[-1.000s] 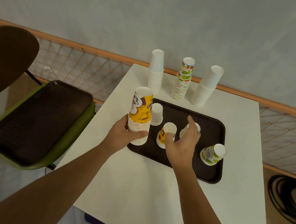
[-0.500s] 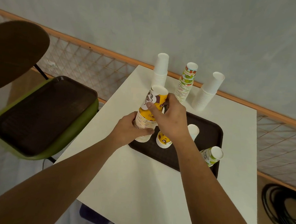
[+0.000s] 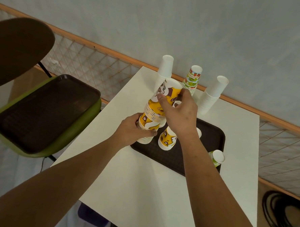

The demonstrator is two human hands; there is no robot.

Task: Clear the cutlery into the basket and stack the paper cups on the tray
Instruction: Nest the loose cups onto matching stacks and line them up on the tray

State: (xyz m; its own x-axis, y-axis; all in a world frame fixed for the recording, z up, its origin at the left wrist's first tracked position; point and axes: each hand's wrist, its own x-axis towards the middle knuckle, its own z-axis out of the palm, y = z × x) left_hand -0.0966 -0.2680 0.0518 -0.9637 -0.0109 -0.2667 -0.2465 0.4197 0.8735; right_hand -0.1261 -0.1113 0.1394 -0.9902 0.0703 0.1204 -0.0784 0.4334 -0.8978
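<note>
In the head view, our left hand (image 3: 134,128) holds the lower part of the tall yellow stack (image 3: 151,117), its fingers (image 3: 150,133) curled round it. The bottom of the stack is at the near-left corner of the brown tray (image 3: 212,138); we cannot tell if it rests there or is lifted a little. Our right hand (image 3: 179,115) grips the top cup (image 3: 170,90) between thumb and fingers, and this cup sits tilted on the stack, not fully pushed down, in our judgement.

Three single cups remain on the tray: a yellow cup (image 3: 167,140) upside down just beside the stack, a white cup (image 3: 199,133) mostly hidden behind our right wrist, and a green cup (image 3: 216,157) lying on its side at the tray's right edge. Three more stacks (image 3: 211,96) stand on the desk (image 3: 141,183) behind the tray, not on it.

We see no cutlery and no basket, so we cannot judge that part. The stacking seems about halfway.
</note>
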